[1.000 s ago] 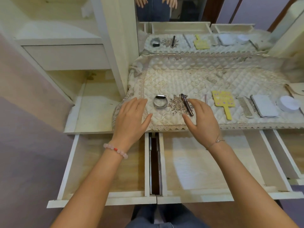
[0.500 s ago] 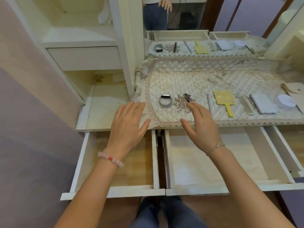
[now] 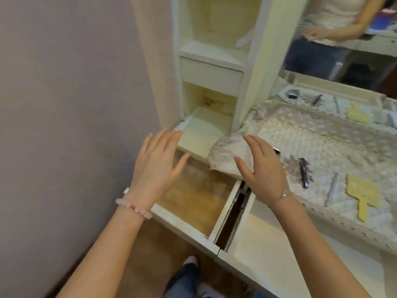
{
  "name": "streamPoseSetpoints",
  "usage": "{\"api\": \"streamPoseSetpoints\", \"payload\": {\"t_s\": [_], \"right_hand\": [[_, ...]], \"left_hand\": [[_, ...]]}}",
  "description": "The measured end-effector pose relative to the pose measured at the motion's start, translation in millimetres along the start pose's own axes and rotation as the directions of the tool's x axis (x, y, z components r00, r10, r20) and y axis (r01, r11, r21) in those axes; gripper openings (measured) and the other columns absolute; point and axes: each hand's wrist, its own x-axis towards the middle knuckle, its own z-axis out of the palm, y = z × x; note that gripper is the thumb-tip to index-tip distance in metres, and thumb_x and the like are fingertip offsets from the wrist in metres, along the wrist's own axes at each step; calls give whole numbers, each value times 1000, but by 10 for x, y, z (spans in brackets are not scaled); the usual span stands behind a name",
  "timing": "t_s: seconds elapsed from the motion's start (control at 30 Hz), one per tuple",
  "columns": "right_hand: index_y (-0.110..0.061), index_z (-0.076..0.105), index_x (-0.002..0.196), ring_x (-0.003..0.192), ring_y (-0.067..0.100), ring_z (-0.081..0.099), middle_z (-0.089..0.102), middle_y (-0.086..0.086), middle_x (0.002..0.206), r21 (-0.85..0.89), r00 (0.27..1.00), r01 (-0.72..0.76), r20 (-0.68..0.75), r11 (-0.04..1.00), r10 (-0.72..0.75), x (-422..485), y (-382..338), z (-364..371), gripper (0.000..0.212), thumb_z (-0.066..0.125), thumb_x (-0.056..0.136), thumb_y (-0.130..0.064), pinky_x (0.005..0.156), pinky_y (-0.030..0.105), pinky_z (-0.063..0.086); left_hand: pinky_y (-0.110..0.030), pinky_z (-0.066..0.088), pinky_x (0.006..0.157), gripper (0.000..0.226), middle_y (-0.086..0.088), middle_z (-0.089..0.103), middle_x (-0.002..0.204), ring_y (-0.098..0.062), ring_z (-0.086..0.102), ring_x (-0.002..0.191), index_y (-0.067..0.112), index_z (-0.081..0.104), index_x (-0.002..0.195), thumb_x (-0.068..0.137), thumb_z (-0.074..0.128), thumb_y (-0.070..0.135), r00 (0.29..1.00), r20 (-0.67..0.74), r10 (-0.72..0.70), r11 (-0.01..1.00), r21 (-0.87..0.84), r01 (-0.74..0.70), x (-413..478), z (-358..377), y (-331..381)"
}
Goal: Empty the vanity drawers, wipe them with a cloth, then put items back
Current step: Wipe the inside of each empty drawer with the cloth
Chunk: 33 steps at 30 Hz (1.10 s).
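Hands: my left hand (image 3: 159,164) and right hand (image 3: 263,171) spread, empty | risk: right snags mat (image 3: 300,134) corner, sliding clip (image 3: 304,173) into drawer (image 3: 197,196).

A plain mauve wall (image 3: 64,82) fills the left side. Next to it stands a cream shelf unit (image 3: 211,52) with open compartments. At the upper right, 1 mirror (image 3: 365,67) reflects a person in a light top. Low down, a brown floor (image 3: 150,244) shows.
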Motion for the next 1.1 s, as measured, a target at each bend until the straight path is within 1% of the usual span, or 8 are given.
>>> {"api": "streamPoseSetpoints", "payload": {"t_s": [0.13,0.23,0.33,0.53,0.8,0.93,1.0,1.1], "right_hand": [[-6,42,136,129,25,40,46,10,137,79,977,182,101,980,-189,-20,-324,143,52,53,92,-31,110,33,27],[-9,39,138,131,24,38,44,9,139,162,917,328,181,931,-354,-57,-724,269,54,50,91,-34,111,34,27],[-12,38,139,134,21,33,41,5,143,255,833,459,209,851,-512,-159,-1242,399,55,47,91,-38,112,32,24],[-14,36,141,137,18,28,38,2,145,489,622,607,199,627,-758,-614,-2428,581,55,50,92,-35,113,30,22],[-20,32,143,139,11,23,33,-4,148,664,284,697,91,271,-954,-1746,-3854,609,57,46,92,-41,112,24,19],[-21,29,144,140,10,21,31,-6,149,716,128,689,36,116,-991,-2472,-4518,559,58,43,93,-43,114,25,19],[-22,27,145,141,9,19,29,-8,150,741,66,670,13,54,-998,-2842,-4824,529,58,41,93,-44,114,25,18],[-22,27,145,141,9,19,28,-8,150,770,-4,637,-27,-23,-1000,-3372,-5236,477,58,41,93,-44,115,25,18]], "left_hand": [[-43,25,111,55,-9,54,132,-27,41,131,7,47,133,92,36,43,977,-53,-205,973,94,209,-618,-297,-112],[-44,26,110,52,-9,55,131,-27,42,130,7,48,131,92,42,41,920,-121,-372,910,150,387,-1162,-592,-206],[-44,29,109,51,-9,57,128,-28,44,128,7,51,129,90,47,39,838,-195,-510,812,213,544,-1751,-930,-279],[-44,30,109,56,-8,56,129,-27,44,128,8,49,131,91,36,45,619,-335,-710,544,297,785,-2983,-1605,-265],[-38,20,113,57,-4,50,136,-22,36,134,13,43,137,94,35,49,304,-507,-807,174,288,942,-4533,-2298,-8],[-41,23,113,56,-4,51,136,-23,37,134,12,45,136,92,38,46,184,-588,-788,34,257,966,-5278,-2673,173],[-41,24,113,54,-4,51,137,-23,36,134,13,45,136,93,42,46,128,-618,-776,-31,239,970,-5646,-2837,271],[-37,16,114,56,-2,46,140,-20,31,137,15,41,139,93,41,46,40,-634,-772,-133,223,966,-6195,-3044,426]]}}
